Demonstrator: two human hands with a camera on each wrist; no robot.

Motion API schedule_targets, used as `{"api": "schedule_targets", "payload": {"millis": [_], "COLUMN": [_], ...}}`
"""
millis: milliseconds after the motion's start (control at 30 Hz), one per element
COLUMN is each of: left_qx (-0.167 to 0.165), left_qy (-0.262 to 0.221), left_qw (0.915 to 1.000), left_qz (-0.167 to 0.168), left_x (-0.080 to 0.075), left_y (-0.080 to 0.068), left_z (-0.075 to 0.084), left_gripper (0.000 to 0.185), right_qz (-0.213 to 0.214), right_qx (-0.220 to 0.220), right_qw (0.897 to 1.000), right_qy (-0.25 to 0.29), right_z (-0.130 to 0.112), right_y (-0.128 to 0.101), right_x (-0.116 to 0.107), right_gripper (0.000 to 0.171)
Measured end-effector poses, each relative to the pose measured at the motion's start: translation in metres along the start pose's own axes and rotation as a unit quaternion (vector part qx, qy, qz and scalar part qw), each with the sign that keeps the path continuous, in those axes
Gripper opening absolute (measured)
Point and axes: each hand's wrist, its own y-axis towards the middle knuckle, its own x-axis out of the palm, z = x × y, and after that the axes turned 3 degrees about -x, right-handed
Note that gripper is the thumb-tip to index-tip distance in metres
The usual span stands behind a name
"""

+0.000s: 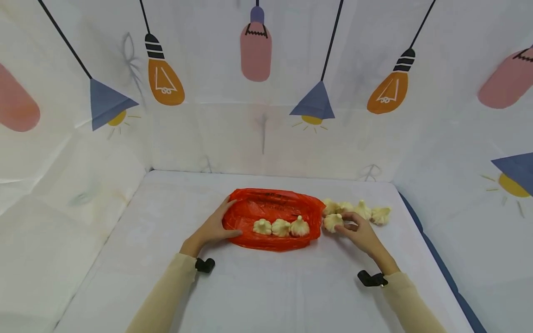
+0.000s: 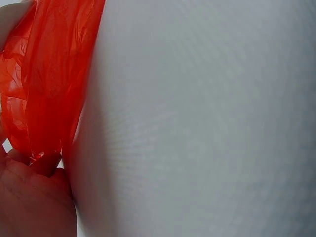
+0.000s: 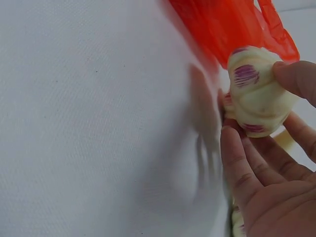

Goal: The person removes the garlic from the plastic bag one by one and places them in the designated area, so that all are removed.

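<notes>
White surface [image 1: 258, 291]; right hand [image 1: 361, 235] pinches garlic bulb [image 1: 331, 222] just right of red bag [image 1: 250, 208], long axis left-right; left hand [image 1: 213, 226] grips bag's left end.

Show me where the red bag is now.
In the head view, the red bag lies near the middle, between the left hand and the right hand.

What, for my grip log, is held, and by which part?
Right hand: garlic bulb, by its rounded sides. Left hand: red plastic bag, by its left end.
</notes>
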Motion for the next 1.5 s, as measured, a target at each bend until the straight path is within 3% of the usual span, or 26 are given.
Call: {"api": "schedule_targets", "payload": {"millis": [200,467,867,933,1167,1500], "left_qx": [0.0,0.008,0.007,0.007,0.008,0.011], "left_qy": [-0.002,0.002,0.004,0.003,0.001,0.006], "left_qw": [0.9999,1.0,1.0,1.0,1.0,0.9999], "left_qz": [-0.011,0.004,0.002,0.0,-0.001,0.004], "left_x": [0.005,0.001,-0.001,-0.001,0.0,0.001], "left_y": [-0.003,-0.001,0.003,0.002,0.0,0.0], "left_z": [-0.001,-0.002,0.001,0.0,-0.003,-0.003], "left_gripper": [0.106,0.105,0.105,0.106,0.106,0.106], "right_qz": [-0.001,-0.003,0.004,0.003,0.011,0.011], "right_qx": [0.019,0.022,-0.008,-0.013,-0.019,-0.04], "right_qw": [1.0,1.0,1.0,1.0,0.999,0.998], "right_qy": [0.003,0.004,-0.018,-0.02,-0.038,-0.057], "right_z": [0.002,0.001,0.002,-0.007,0.01,0.014], "right_y": [-0.005,-0.001,0.002,-0.001,0.003,0.007], "right_x": [0.001,0.004,0.003,0.004,0.009,0.008], "right_gripper": [0.054,0.056,0.051,0.048,0.048,0.046]}}
